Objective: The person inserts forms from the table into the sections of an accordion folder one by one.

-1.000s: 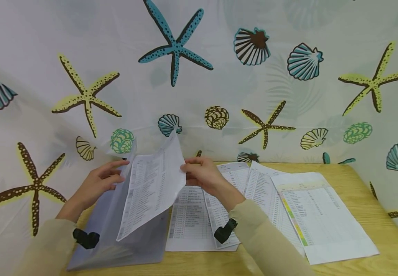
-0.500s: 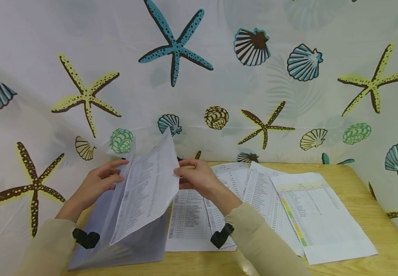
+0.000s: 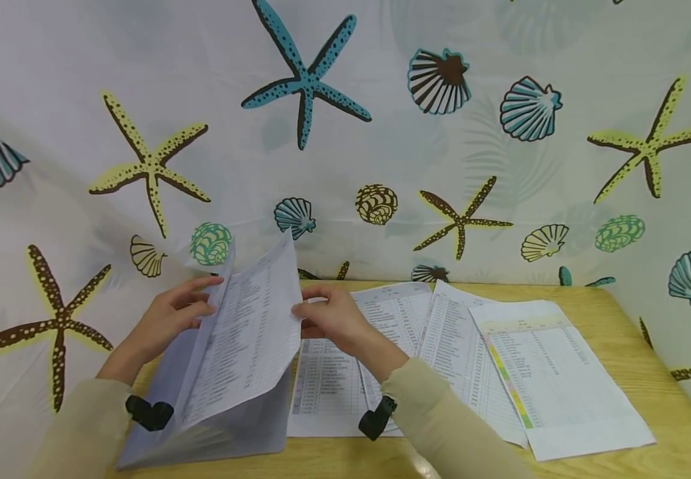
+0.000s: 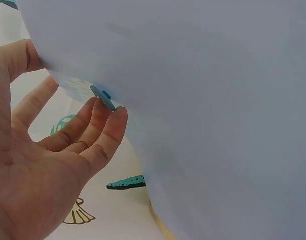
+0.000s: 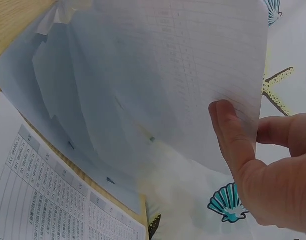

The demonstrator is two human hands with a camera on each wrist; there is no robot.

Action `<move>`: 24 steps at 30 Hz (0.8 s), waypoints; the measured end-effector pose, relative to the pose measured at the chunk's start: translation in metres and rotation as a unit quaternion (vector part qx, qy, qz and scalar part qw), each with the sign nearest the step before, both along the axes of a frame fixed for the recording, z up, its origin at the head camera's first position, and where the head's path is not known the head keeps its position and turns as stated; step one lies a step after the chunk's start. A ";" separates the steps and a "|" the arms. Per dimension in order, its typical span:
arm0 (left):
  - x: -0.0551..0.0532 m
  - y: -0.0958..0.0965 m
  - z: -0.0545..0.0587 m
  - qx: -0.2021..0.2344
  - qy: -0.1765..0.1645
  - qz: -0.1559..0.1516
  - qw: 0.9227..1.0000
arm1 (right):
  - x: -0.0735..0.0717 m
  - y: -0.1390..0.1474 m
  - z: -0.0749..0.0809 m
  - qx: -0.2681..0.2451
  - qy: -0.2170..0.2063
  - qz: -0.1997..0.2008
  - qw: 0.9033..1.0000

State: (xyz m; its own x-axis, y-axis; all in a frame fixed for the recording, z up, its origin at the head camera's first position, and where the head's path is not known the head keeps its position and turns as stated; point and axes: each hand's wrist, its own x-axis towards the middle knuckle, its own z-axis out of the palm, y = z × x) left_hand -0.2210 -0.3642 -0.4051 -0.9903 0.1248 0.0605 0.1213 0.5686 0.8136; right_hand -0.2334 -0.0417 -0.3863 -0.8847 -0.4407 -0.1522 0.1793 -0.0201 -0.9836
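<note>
White sheet [image 3: 243, 336], its right edge pinched between thumb and fingers of the right hand [image 3: 336, 316], slants above an open folder [image 3: 261, 429]. The left hand [image 3: 168, 316] holds the folder's raised cover [image 4: 218, 125], fingertips at a blue button [image 4: 104, 98]. Papers [image 3: 567, 382] overlap to the right on the wooden table [image 3: 333, 459]; a shell-patterned curtain [image 3: 345, 159] hangs behind.

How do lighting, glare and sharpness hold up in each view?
Head: soft, fairly even light; a bright patch by the right sleeve, probably glare; print on the loose sheets too small to read. Left wrist: the dim, hazy folder fills much of the frame, little detail. Right wrist: print on the held sheet pale and faint, clearer on the sheet at lower left.
</note>
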 end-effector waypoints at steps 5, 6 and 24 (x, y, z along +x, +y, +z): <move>0.000 0.000 0.001 0.002 0.000 -0.001 1.000 | 0.002 -0.006 -0.004 -0.002 -0.006 0.011 1.000; 0.000 0.000 0.001 0.002 0.000 -0.001 1.000 | 0.003 -0.007 -0.004 -0.002 -0.008 0.013 1.000; 0.001 -0.001 0.004 0.000 -0.006 -0.001 1.000 | 0.008 -0.010 -0.006 0.021 -0.025 0.024 0.999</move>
State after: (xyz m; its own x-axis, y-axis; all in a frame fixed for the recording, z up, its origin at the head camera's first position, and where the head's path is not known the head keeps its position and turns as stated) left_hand -0.2197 -0.3651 -0.4010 -0.9908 0.1262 0.0485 0.1122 0.5682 0.8152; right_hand -0.2254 -0.0517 -0.3922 -0.8538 -0.4740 -0.2154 0.2281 0.0313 -0.9731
